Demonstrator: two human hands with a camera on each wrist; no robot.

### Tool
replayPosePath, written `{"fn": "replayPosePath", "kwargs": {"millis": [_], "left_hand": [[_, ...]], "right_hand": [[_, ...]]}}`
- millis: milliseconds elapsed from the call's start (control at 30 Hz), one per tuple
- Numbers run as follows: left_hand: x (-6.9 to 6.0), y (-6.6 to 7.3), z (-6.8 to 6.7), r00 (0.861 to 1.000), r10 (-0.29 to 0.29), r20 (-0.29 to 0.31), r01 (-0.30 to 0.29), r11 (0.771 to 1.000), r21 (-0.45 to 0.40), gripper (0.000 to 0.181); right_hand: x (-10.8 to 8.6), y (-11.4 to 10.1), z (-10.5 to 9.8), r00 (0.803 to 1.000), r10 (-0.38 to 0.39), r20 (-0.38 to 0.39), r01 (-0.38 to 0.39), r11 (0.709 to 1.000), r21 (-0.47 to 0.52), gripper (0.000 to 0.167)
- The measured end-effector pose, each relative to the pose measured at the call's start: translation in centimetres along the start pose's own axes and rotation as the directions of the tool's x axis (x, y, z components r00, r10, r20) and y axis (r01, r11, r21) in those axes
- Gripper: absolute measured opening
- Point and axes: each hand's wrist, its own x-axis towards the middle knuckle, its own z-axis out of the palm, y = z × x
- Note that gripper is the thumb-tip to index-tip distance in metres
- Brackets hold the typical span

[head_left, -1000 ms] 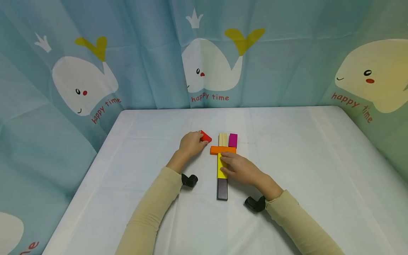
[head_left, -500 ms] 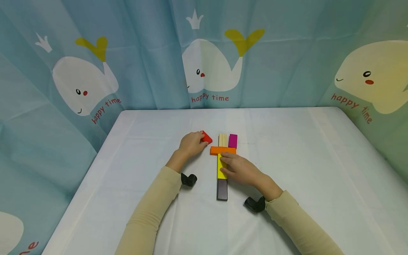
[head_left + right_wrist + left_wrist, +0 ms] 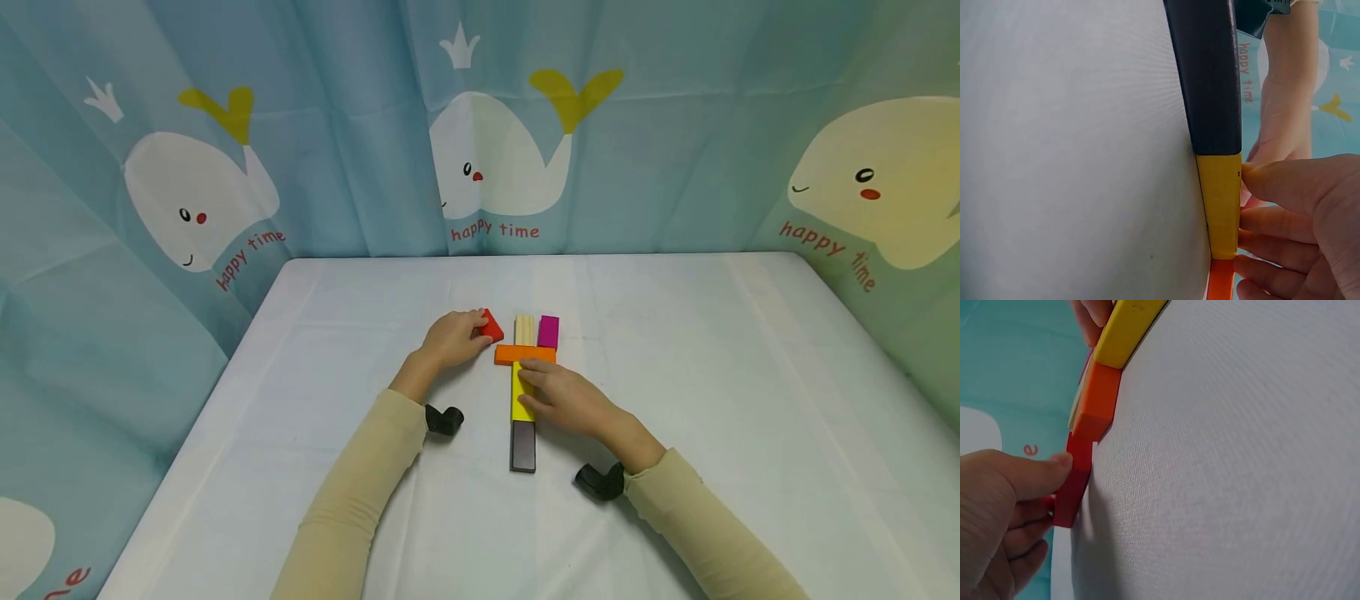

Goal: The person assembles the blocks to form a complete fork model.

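Note:
My left hand (image 3: 453, 338) pinches a red triangular block (image 3: 491, 327) between thumb and fingers, just left of the orange block (image 3: 517, 354). A narrow gap separates the two in the head view. In the left wrist view the red block (image 3: 1075, 481) stands close to the end of the orange one (image 3: 1100, 394). My right hand (image 3: 567, 395) rests its fingertips on top of the yellow block (image 3: 518, 400), which lies below the orange block. Against the yellow block's near end lies a dark grey block (image 3: 523, 447). The right fingers cover part of the yellow block.
Beyond the orange block lie a cream grooved block (image 3: 524, 330) and a magenta block (image 3: 549, 331), side by side. All the blocks lie on a white-covered table (image 3: 720, 375). A blue curtain (image 3: 345, 142) printed with whales hangs behind and at the sides.
The left hand has shifted the red block slightly right and nearer, turning it a little, so it is closer to the orange block. The right hand has stayed in place.

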Motion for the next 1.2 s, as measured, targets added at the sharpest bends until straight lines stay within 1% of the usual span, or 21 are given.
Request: {"fn": "replayPosePath", "kwargs": {"millis": [133, 367, 567, 833, 1033, 1200], "left_hand": [[0.29, -0.27, 0.12, 0.999, 0.024, 0.024, -0.022, 0.998, -0.061, 0.043], [0.73, -0.91, 0.34, 0.997, 0.050, 0.061, -0.041, 0.988, -0.147, 0.042], [0.82, -1.00, 0.17, 0.992, 0.096, 0.078, -0.078, 0.975, -0.206, 0.040], [0.94, -0.94, 0.15, 0.991, 0.080, 0.103, -0.055, 0.974, -0.222, 0.038], [0.95, -0.94, 0.29, 0.989, 0.097, 0.107, -0.068, 0.967, -0.247, 0.039], [0.98, -0.93, 0.42, 0.989, 0.116, 0.093, -0.087, 0.960, -0.265, 0.039]], "right_hand": [[0.01, 0.05, 0.02, 1.000, -0.003, -0.003, 0.003, 1.000, 0.003, 0.045], [0.04, 0.18, 0.13, 1.000, -0.005, 0.007, 0.005, 1.000, 0.005, 0.046], [0.05, 0.17, 0.09, 1.000, 0.001, 0.012, -0.001, 1.000, 0.004, 0.047], [0.03, 0.25, 0.10, 1.000, 0.004, 0.003, -0.004, 1.000, -0.002, 0.046], [0.05, 0.15, 0.09, 1.000, 0.002, 0.003, -0.002, 1.000, 0.004, 0.046], [0.01, 0.19, 0.14, 1.000, 0.003, -0.001, -0.003, 1.000, 0.004, 0.045]]}}
